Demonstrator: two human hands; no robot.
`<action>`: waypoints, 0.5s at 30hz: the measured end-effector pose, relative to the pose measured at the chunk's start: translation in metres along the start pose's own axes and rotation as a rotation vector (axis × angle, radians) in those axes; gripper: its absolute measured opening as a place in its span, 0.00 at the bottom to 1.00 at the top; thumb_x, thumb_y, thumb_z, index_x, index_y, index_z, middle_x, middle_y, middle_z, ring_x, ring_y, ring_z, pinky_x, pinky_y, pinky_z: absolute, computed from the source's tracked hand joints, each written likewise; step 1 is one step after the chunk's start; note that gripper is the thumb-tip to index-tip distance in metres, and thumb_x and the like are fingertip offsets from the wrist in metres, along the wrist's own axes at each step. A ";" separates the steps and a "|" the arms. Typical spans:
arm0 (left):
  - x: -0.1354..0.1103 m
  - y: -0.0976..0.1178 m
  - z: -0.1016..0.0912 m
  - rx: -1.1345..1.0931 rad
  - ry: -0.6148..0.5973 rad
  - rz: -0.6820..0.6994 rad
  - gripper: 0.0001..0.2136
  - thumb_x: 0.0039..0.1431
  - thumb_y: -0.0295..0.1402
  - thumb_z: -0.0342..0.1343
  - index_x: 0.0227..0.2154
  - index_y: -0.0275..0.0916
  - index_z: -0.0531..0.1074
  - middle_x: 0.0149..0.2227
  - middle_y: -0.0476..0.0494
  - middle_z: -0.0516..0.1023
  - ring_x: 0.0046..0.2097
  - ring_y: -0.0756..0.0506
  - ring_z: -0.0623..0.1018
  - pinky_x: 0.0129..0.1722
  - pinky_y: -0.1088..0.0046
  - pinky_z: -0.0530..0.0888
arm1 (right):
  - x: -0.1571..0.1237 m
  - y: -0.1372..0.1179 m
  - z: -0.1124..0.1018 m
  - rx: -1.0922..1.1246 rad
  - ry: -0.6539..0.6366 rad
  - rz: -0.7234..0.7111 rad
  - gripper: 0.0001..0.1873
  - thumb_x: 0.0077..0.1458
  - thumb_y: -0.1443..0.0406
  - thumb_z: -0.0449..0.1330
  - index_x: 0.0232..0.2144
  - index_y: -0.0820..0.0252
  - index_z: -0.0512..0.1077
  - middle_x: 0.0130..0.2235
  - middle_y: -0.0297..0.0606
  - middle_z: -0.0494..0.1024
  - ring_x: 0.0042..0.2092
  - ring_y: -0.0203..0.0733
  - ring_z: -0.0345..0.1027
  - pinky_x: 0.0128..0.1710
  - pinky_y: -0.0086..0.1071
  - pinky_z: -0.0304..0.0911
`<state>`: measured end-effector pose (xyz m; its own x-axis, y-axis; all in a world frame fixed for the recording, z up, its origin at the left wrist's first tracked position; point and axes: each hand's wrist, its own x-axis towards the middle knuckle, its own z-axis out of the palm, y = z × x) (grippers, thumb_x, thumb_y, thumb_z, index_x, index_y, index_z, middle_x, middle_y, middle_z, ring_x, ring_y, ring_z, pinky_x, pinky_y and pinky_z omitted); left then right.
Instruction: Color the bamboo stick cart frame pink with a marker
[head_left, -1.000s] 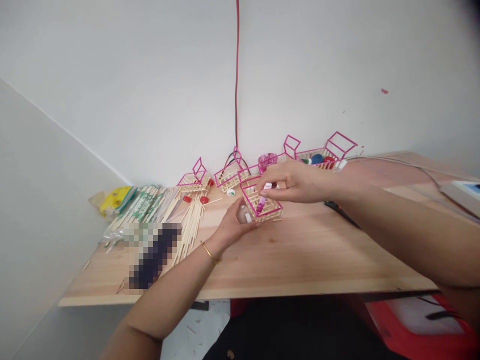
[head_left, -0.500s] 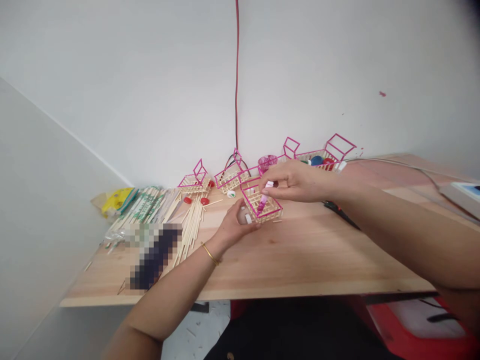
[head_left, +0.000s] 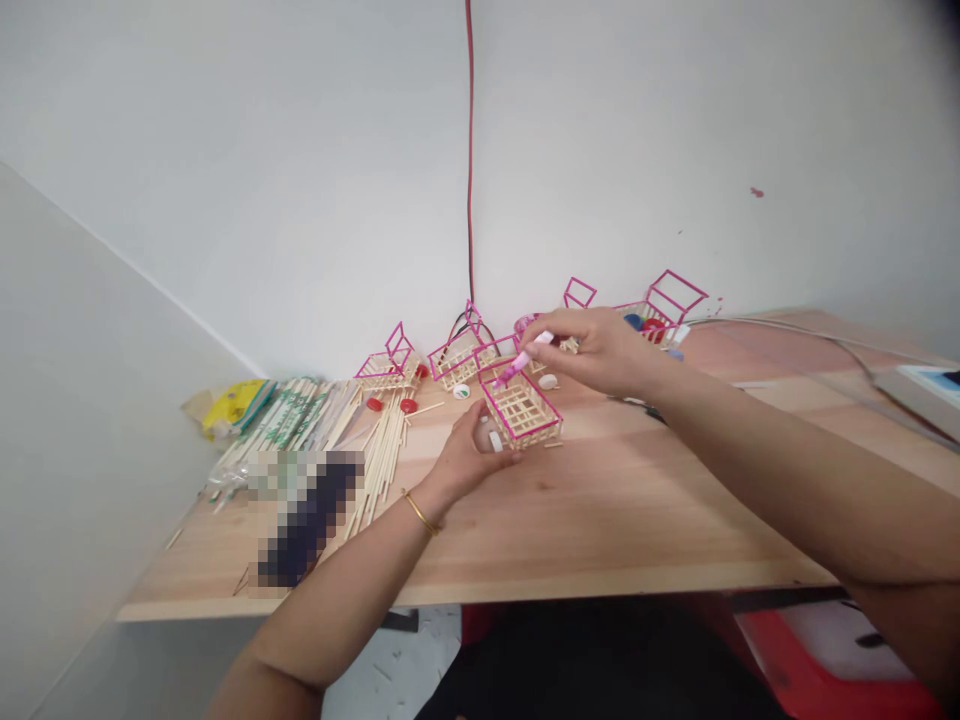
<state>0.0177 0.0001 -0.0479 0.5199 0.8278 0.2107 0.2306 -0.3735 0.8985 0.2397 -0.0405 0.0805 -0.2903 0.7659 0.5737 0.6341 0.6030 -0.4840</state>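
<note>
A small stick-built cart with pink edges [head_left: 523, 408] stands on the wooden table [head_left: 615, 510]. My left hand [head_left: 466, 455] grips its near left corner, fingers closed round it; a gold bangle circles that wrist. My right hand [head_left: 592, 348] hovers above and behind the cart, pinching a pink marker [head_left: 523, 358] whose tip points down-left over the cart's far rim. A white cap [head_left: 548, 381] lies on the table just under that hand.
Several more pink-edged stick carts [head_left: 459, 350] line the wall, one [head_left: 661, 308] holding bottle caps. Bundles of bamboo sticks [head_left: 330, 425], a yellow packet [head_left: 231, 400] and red caps [head_left: 408, 404] lie at left. A red-black cable [head_left: 469, 150] hangs down the wall. A red bin [head_left: 825, 660] sits below.
My right hand has lifted the marker out of the cart and moved it up and back, tilting it flatter. The left hand stays on the cart's corner.
</note>
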 end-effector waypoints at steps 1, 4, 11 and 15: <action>0.000 -0.001 0.001 -0.007 0.011 0.000 0.44 0.41 0.38 0.72 0.62 0.42 0.60 0.62 0.37 0.67 0.64 0.36 0.66 0.66 0.53 0.59 | -0.001 0.001 0.000 0.006 0.081 0.045 0.13 0.61 0.59 0.56 0.35 0.59 0.77 0.36 0.38 0.81 0.36 0.40 0.72 0.36 0.32 0.62; 0.000 -0.007 0.003 0.007 0.091 -0.015 0.50 0.38 0.39 0.74 0.65 0.41 0.55 0.65 0.34 0.61 0.67 0.34 0.60 0.68 0.52 0.55 | -0.006 0.006 0.000 0.014 0.233 0.156 0.13 0.61 0.57 0.57 0.34 0.58 0.77 0.35 0.37 0.81 0.34 0.40 0.71 0.33 0.32 0.62; 0.000 -0.010 0.004 0.079 0.142 -0.050 0.58 0.35 0.41 0.75 0.68 0.40 0.46 0.69 0.30 0.52 0.70 0.32 0.53 0.69 0.51 0.51 | -0.028 0.040 0.017 0.147 0.478 0.326 0.19 0.60 0.50 0.56 0.33 0.57 0.75 0.28 0.35 0.76 0.28 0.39 0.67 0.30 0.33 0.62; 0.002 -0.008 0.005 0.054 0.113 -0.025 0.58 0.35 0.39 0.75 0.68 0.40 0.47 0.69 0.32 0.53 0.71 0.33 0.53 0.70 0.52 0.47 | -0.032 0.052 0.029 0.174 0.453 0.300 0.19 0.59 0.49 0.57 0.34 0.58 0.75 0.31 0.37 0.77 0.32 0.41 0.69 0.33 0.34 0.64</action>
<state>0.0209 0.0031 -0.0565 0.4181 0.8780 0.2331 0.2879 -0.3714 0.8827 0.2611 -0.0268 0.0176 0.2450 0.7599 0.6022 0.5029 0.4314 -0.7490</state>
